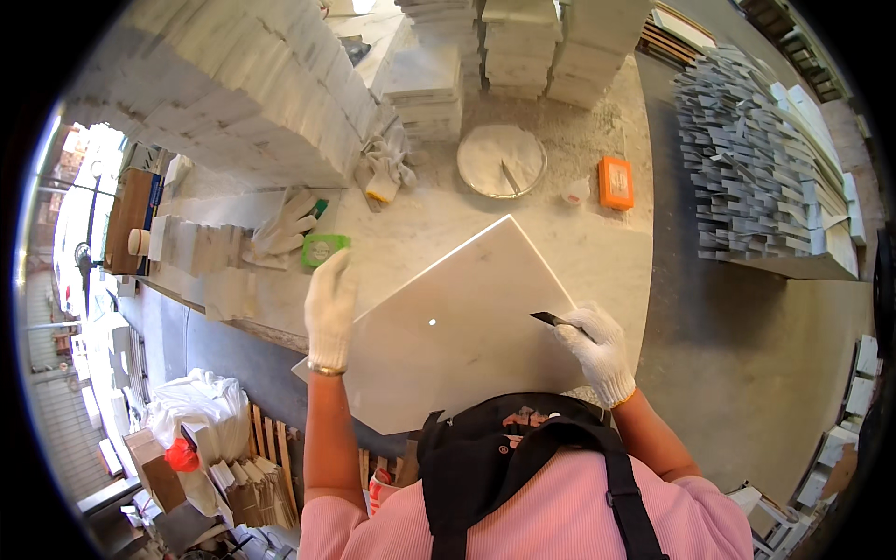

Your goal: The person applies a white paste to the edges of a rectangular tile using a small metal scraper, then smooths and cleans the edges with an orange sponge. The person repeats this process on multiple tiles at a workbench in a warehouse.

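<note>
A large pale polished stone tile (448,345) lies turned cornerwise in front of me, its far corner over the worktable (611,271). My right hand (597,350), in a white knit glove, is closed round a dark flat-bladed scraper (549,319), its tip pointing left over the tile's right side. My left hand (329,308), also gloved, is upright at the tile's left edge with its fingers stretched out. It holds nothing that I can see, and I cannot tell whether it touches the tile. Just beyond its fingertips sits a green box (325,248).
A round pan of white paste or powder (502,173) with a tool in it stands beyond the tile, near a small white cup (575,192) and an orange box (616,183). Loose gloves (385,166) lie left. Tall tile stacks (233,84) rise behind; a strip stack (756,168) stands right.
</note>
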Action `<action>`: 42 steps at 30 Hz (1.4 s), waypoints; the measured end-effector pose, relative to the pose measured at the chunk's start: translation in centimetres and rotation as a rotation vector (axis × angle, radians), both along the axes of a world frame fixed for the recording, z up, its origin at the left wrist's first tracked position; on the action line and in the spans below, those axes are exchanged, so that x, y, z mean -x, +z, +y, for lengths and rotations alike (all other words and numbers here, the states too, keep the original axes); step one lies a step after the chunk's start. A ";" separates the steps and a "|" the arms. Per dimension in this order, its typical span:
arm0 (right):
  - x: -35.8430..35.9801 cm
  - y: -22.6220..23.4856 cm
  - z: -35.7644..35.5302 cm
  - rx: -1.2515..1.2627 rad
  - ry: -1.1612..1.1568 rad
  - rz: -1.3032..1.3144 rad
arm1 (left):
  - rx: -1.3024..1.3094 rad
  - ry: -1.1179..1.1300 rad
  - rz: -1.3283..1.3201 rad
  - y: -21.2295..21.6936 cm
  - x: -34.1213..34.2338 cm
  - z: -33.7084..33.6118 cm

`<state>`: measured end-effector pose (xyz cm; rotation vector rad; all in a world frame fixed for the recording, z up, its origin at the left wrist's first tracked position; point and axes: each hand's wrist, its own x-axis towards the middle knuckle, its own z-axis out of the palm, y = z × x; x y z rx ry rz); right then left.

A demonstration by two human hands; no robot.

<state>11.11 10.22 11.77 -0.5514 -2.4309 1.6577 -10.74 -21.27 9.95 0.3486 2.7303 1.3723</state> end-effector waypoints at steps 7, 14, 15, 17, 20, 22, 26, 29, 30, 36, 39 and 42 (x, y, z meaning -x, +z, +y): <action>-0.4 -0.6 0.3 0.002 0.043 0.057 | -0.038 -0.363 -0.285 0.9 4.1 13.1; -0.4 -1.8 0.9 0.036 0.002 0.133 | -0.206 -0.195 -0.794 -2.5 10.0 17.9; -0.3 -1.9 0.9 0.084 -0.013 0.143 | -0.224 -0.200 -0.827 -3.4 10.8 18.1; -0.2 -1.5 0.9 0.142 -0.016 0.111 | -0.264 -0.295 -0.786 -5.2 11.9 17.8; -0.4 -0.6 0.9 0.186 -0.026 0.032 | -0.344 -0.138 -0.914 -5.7 11.4 19.7; -0.3 -0.6 0.5 0.194 -0.031 0.037 | -0.346 -0.139 -0.906 -6.0 11.3 19.9; -0.4 -0.7 0.2 0.193 -0.068 0.064 | -0.421 -0.096 -0.893 -7.2 11.4 20.5; -0.3 -0.9 -0.2 0.221 -0.066 0.067 | -0.481 -0.042 -0.834 -7.7 11.4 20.7; -0.5 -0.9 -0.1 0.234 -0.075 0.059 | -0.510 -0.037 -0.818 -7.9 11.4 20.8; -0.1 -0.4 0.1 0.179 -0.054 0.063 | -0.440 -0.219 -0.777 -7.7 11.6 19.1; -0.2 -1.1 0.7 0.137 -0.047 0.083 | -0.391 -0.224 -0.818 -5.4 11.0 18.3; -0.2 -1.0 0.8 0.090 -0.024 0.083 | -0.417 -0.247 -0.897 -7.8 11.6 15.8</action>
